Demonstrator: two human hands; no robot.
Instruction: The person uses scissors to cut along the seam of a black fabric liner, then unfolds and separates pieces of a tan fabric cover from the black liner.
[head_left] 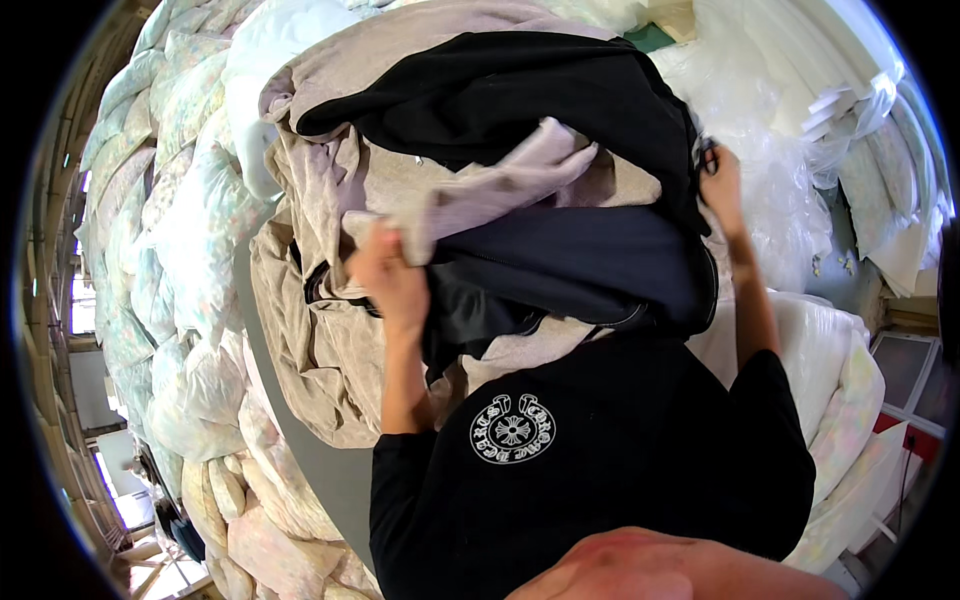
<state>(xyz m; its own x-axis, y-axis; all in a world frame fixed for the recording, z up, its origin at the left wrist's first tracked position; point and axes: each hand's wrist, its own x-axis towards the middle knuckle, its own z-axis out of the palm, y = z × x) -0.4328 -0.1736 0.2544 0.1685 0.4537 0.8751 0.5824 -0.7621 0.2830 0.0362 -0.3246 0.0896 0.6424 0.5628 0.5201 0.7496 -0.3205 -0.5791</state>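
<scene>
Beige flap (510, 188) along the navy panel's (600, 255) upper edge: best spread flat, without tugging.

Left of the panel, the left hand's (388, 275) fingers seem pinched on the flap, though blurred; beyond its upper right, the right hand's (722, 188) fingers curl around a small dark object (709, 156), mostly hidden.

The bare left forearm (404, 375) reaches forward, its left hand (388, 278) blurred, the fingers' closure unclear. The bare right forearm (754, 290) angles slightly inward to the right hand (722, 188), held farther forward, fingers curled in a grip. The hands are well apart.
</scene>
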